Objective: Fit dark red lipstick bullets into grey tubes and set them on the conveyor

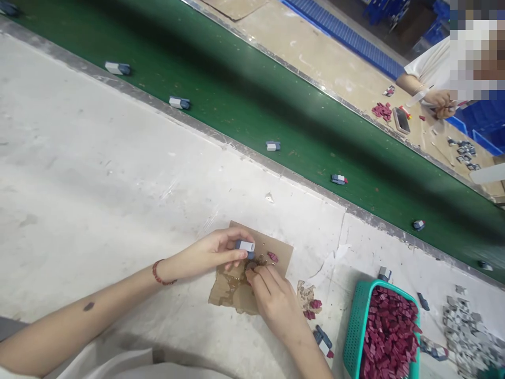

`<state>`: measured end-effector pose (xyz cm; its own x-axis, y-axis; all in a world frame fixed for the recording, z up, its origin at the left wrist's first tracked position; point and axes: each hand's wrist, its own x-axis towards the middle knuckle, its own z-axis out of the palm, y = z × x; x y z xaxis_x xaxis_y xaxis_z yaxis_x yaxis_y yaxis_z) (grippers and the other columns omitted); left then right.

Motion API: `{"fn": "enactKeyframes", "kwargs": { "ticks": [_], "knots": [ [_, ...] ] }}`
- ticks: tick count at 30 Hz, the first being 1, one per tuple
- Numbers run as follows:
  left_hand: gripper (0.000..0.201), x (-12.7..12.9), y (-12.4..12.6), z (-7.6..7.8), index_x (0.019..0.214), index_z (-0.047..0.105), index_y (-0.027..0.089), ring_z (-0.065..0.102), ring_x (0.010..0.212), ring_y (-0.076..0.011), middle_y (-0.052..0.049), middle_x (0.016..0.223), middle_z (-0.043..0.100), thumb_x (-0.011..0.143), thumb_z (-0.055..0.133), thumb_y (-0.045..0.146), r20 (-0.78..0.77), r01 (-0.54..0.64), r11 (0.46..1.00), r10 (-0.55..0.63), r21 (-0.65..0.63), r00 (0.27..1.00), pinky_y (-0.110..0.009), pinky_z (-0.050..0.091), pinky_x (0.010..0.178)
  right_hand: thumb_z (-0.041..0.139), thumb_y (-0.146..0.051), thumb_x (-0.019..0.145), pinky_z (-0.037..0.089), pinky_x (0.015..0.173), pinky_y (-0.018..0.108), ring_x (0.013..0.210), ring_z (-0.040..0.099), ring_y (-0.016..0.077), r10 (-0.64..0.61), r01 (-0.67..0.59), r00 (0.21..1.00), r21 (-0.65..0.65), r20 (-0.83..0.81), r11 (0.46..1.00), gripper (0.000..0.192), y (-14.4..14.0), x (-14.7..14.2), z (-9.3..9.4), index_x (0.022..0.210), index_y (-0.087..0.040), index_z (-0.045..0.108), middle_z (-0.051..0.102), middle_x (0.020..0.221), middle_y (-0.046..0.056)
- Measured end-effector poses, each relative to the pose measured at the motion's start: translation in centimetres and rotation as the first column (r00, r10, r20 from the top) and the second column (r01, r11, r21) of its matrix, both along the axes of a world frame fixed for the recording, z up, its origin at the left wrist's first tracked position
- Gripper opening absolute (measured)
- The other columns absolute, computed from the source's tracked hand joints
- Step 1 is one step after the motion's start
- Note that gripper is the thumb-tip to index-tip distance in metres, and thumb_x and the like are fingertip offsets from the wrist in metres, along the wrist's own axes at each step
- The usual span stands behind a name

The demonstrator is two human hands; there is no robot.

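My left hand grips a small white-and-dark-blue plastic piece between thumb and fingers, above a cardboard sheet. Close beside it, my right hand has its fingertips pinched together over a dark, wet-looking patch on the cardboard. What those fingertips hold, if anything, is hidden. Brown wet stains spread over the cardboard's lower left. A dark red piece lies on the cardboard, just past my right hand.
A green conveyor belt crosses beyond the table, carrying several blue-and-white pieces. At right stands a teal basket of dark red pieces, with a pile of light grey pieces beside it. Across the belt, a person's hands work at another table.
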<state>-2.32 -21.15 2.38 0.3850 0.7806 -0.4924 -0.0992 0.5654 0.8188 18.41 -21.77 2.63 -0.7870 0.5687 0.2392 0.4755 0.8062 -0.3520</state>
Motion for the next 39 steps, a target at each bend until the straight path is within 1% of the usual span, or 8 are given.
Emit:
{"fn": "enactKeyframes", "kwargs": {
  "ticks": [6, 9, 13, 16, 24, 29, 35, 39],
  "knots": [
    [0.04, 0.2, -0.4, -0.6, 0.102, 0.053, 0.018, 0.047, 0.051, -0.0109, 0.005, 0.06, 0.05, 0.084, 0.062, 0.052, 0.076, -0.007, 0.999, 0.005, 0.032, 0.997, -0.024, 0.036, 0.049, 0.034, -0.007, 0.099, 0.049, 0.055, 0.029, 0.065, 0.057, 0.0188, -0.031, 0.03, 0.999, -0.05, -0.021, 0.998, 0.03, -0.1, 0.0, -0.4, 0.092, -0.014, 0.062, 0.063, 0.072, 0.006],
    [0.041, 0.3, -0.5, -1.1, 0.098, 0.051, 0.018, 0.052, 0.05, -0.01, 0.002, 0.067, 0.058, 0.082, 0.066, 0.053, 0.14, -0.015, 1.0, 0.013, 0.018, 0.99, -0.022, 0.036, 0.046, 0.038, -0.01, 0.099, 0.053, 0.06, 0.029, 0.068, 0.06, 0.0181, -0.059, 0.031, 0.988, -0.195, -0.142, 0.98, 0.026, 0.1, 0.3, -0.3, 0.093, -0.016, 0.063, 0.066, 0.076, 0.006],
    [0.043, 0.5, -0.5, -1.2, 0.089, 0.052, 0.017, 0.062, 0.055, -0.0122, -0.002, 0.08, 0.063, 0.077, 0.072, 0.053, 0.186, -0.014, 0.999, 0.019, -0.028, 0.982, -0.02, 0.039, 0.042, 0.053, -0.017, 0.096, 0.057, 0.07, 0.029, 0.079, 0.068, 0.0171, -0.303, 0.092, 0.878, -0.492, -0.37, 0.866, 0.012, 0.5, 1.2, 0.3, 0.096, -0.021, 0.064, 0.072, 0.085, 0.005],
    [0.043, 0.7, -0.6, -1.1, 0.087, 0.052, 0.017, 0.064, 0.055, -0.0126, -0.003, 0.082, 0.066, 0.076, 0.073, 0.053, 0.211, 0.019, 0.999, -0.012, -0.035, 0.977, -0.02, 0.041, 0.042, 0.06, -0.017, 0.092, 0.058, 0.07, 0.03, 0.078, 0.07, 0.0178, -0.424, 0.117, 0.788, -0.568, -0.446, 0.815, 0.008, 0.5, 1.7, 0.6, 0.091, -0.022, 0.066, 0.074, 0.084, 0.004],
    [0.047, 1.3, -1.2, -1.5, 0.087, 0.051, 0.018, 0.065, 0.054, -0.0133, -0.003, 0.079, 0.07, 0.075, 0.072, 0.057, 0.269, 0.067, 0.997, -0.054, -0.04, 0.962, -0.019, 0.041, 0.041, 0.061, -0.011, 0.088, 0.058, 0.07, 0.031, 0.078, 0.07, 0.0179, -0.436, 0.109, 0.755, -0.562, -0.49, 0.82, 0.016, 0.2, 1.2, 0.4, 0.095, -0.023, 0.069, 0.074, 0.087, 0.005],
    [0.042, 1.5, -1.3, -1.2, 0.087, 0.051, 0.017, 0.065, 0.055, -0.0122, -0.005, 0.082, 0.073, 0.078, 0.072, 0.053, 0.309, 0.065, 0.998, -0.054, -0.025, 0.949, -0.018, 0.042, 0.042, 0.059, -0.01, 0.089, 0.058, 0.068, 0.032, 0.077, 0.07, 0.0188, -0.394, 0.11, 0.788, -0.522, -0.473, 0.846, 0.016, 0.2, 0.9, 0.5, 0.094, -0.022, 0.069, 0.074, 0.086, 0.007],
    [0.043, 1.8, -1.5, -1.3, 0.084, 0.052, 0.018, 0.064, 0.055, -0.0131, -0.001, 0.075, 0.068, 0.075, 0.073, 0.054, 0.238, 0.036, 0.998, -0.025, -0.041, 0.971, -0.02, 0.043, 0.043, 0.051, -0.008, 0.092, 0.058, 0.067, 0.033, 0.075, 0.068, 0.0188, -0.255, 0.051, 0.847, -0.407, -0.466, 0.912, 0.026, 0.1, 0.7, 0.5, 0.106, -0.022, 0.068, 0.073, 0.087, 0.008],
    [0.041, 1.9, -1.7, -0.9, 0.084, 0.054, 0.017, 0.064, 0.057, -0.0136, -0.003, 0.074, 0.069, 0.077, 0.072, 0.053, 0.164, 0.025, 1.0, -0.025, 0.002, 0.986, -0.022, 0.046, 0.048, 0.056, -0.014, 0.092, 0.059, 0.071, 0.034, 0.079, 0.07, 0.0199, -0.344, 0.084, 0.823, -0.502, -0.452, 0.861, 0.02, 0.1, 0.8, 0.4, 0.102, -0.023, 0.07, 0.074, 0.088, 0.008]
  ]
}}
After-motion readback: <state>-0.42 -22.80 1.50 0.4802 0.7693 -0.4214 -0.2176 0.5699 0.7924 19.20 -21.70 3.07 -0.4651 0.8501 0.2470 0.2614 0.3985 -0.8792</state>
